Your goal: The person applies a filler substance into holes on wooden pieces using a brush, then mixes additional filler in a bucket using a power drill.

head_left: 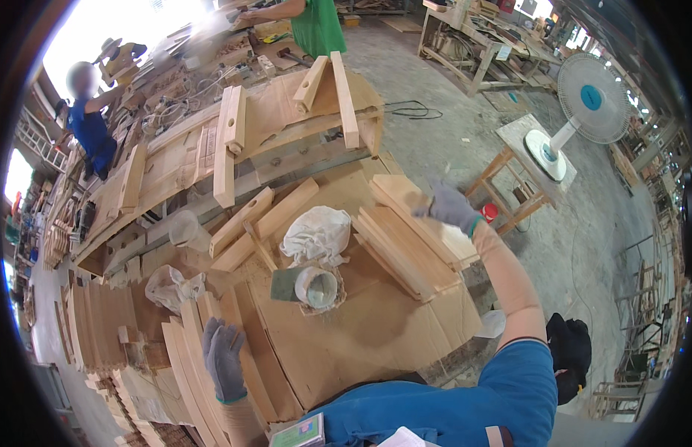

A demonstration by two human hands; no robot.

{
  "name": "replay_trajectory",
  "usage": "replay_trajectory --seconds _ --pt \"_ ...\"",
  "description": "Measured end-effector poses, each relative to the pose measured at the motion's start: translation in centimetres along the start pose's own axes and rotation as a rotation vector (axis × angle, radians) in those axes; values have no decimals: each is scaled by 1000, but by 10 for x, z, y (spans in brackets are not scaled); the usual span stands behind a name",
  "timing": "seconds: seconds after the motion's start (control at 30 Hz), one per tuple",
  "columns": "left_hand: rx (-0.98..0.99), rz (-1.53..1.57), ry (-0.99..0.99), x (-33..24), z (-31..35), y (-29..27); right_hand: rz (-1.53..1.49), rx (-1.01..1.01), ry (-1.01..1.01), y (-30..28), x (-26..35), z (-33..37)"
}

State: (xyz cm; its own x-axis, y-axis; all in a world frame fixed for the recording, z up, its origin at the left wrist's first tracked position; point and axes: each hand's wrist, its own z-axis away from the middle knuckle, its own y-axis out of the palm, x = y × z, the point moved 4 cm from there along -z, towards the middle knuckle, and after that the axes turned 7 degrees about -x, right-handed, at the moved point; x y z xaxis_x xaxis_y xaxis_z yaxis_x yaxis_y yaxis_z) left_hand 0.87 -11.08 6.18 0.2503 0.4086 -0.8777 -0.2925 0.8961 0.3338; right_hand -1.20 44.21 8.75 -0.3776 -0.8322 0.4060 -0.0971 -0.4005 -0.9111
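Observation:
My left hand, in a grey glove, lies with fingers stretched over long wooden strips at the left edge of the cardboard-covered bench; it grips nothing. My right hand, also gloved, is over the far end of a group of boards at the right. Its fingertips are smeared by motion, so whether they hold anything is unclear. Between my hands stand a round tub of pale paste and a crumpled white plastic bag. A flat grey-green piece sits against the tub's left side.
Slotted wooden bars lie beyond the bag. Behind is another cardboard-covered bench with more bars. A fan on a wooden stool stands at the right, near a red container. Other people work at the far left and back.

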Motion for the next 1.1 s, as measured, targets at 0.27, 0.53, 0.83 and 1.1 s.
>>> replay_trajectory --seconds 0.27,0.53,0.83,1.1 --pt "286 -3 -68 19 54 64 192 -86 178 18 -33 89" --pt "454 -11 -134 24 116 91 190 -255 167 12 -20 111" --pt "505 237 -180 21 153 111 27 -207 -379 31 171 228" --pt "263 255 -191 35 93 57 -618 -304 -786 57 231 288"
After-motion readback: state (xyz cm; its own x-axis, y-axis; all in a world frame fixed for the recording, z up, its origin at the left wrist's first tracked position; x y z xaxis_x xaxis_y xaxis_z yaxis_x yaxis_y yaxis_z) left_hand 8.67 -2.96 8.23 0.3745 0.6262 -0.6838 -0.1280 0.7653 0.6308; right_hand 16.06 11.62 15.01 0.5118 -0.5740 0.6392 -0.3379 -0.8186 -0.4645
